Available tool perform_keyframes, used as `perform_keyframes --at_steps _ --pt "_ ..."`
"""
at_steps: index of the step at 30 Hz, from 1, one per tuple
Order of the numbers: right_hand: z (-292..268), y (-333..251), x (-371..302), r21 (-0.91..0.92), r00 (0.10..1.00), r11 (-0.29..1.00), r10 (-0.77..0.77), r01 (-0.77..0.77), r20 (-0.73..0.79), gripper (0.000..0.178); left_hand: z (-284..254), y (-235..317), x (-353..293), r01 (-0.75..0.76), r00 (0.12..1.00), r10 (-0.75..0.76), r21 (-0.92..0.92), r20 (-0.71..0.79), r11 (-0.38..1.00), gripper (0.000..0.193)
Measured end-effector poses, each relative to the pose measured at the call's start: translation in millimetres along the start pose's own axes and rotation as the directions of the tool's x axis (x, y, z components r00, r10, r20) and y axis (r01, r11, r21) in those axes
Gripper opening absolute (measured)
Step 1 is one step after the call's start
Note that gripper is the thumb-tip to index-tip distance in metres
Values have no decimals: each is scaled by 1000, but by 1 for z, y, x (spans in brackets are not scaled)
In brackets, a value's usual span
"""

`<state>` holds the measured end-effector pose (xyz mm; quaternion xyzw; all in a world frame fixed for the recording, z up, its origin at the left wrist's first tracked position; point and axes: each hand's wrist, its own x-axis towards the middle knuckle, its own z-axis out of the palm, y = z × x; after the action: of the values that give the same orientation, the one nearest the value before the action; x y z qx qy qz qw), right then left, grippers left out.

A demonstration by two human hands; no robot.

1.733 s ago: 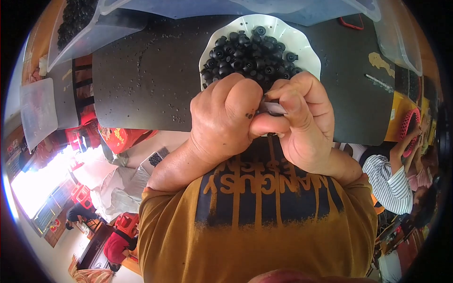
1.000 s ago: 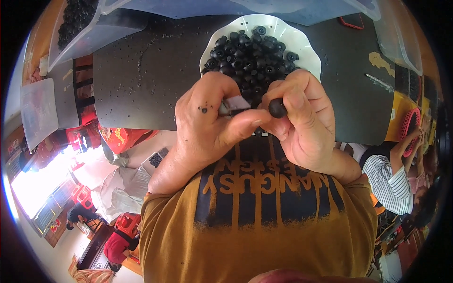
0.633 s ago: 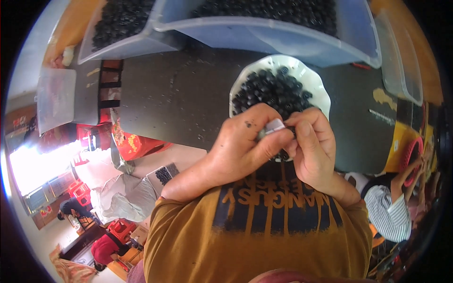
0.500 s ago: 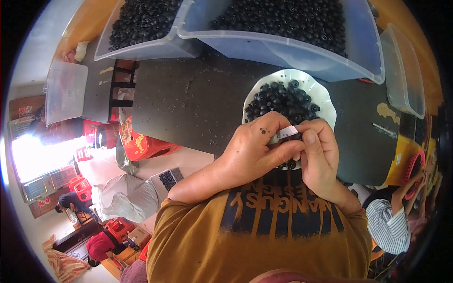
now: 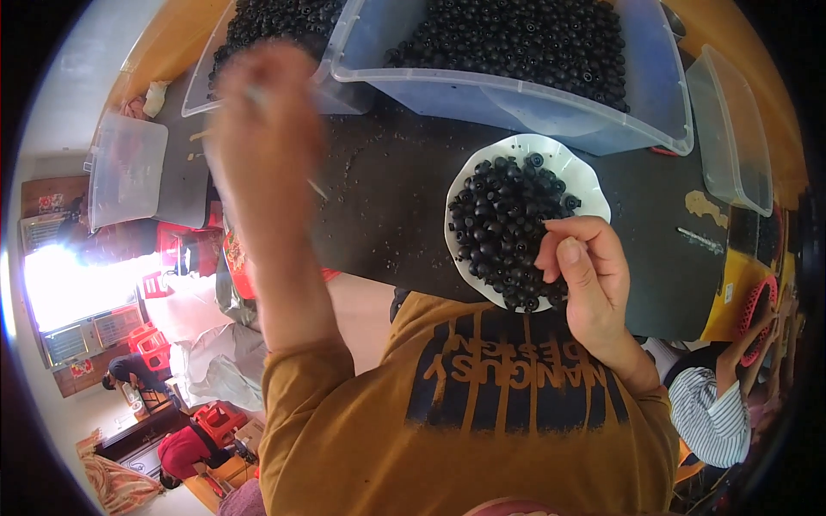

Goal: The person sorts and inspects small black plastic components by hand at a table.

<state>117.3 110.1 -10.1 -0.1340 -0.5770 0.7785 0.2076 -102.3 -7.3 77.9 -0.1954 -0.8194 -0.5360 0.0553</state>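
Smeared by motion, my left hand is raised over the front of the left bin of black parts. A pale sliver shows among its blurred fingers, and what it is cannot be made out. My right hand is at the right side of a white scalloped plate, with its fingers curled in and the thumb against them. Anything pinched there is hidden. Small round black plastic parts with short necks are heaped on the plate, close to the right fingertips.
A large clear bin of the same parts stands behind the plate. Black crumbs dot the dark tabletop. A clear empty-looking box is at the right. A person in a striped top holds a pink basket; others work at lower left.
My left hand has left the plate and swung up and left to the left bin. The white strip between my hands is gone from there. My right hand stays by the plate.
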Motion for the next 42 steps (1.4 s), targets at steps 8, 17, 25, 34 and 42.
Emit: perform_keyframes --at_steps 8,17,25,34,42 --pt "-44 2 4 -297 975 954 -29 -38 -218 15 6 -44 -2 -371 902 417 290 -115 882 45" --pt "-57 7 74 -863 861 124 -226 490 456 14 36 -92 -63 5 991 -15 79 134 997 24" --pt "-48 18 87 -790 788 -166 -96 589 608 17 39 -79 -77 66 979 -73 46 190 997 18" --pt "-55 22 92 -746 754 -236 -75 622 653 14 39 -78 -78 50 971 -75 113 229 992 15" --pt "-63 29 96 -750 735 -100 -154 654 661 7 41 -79 -82 26 969 -59 139 238 990 15"
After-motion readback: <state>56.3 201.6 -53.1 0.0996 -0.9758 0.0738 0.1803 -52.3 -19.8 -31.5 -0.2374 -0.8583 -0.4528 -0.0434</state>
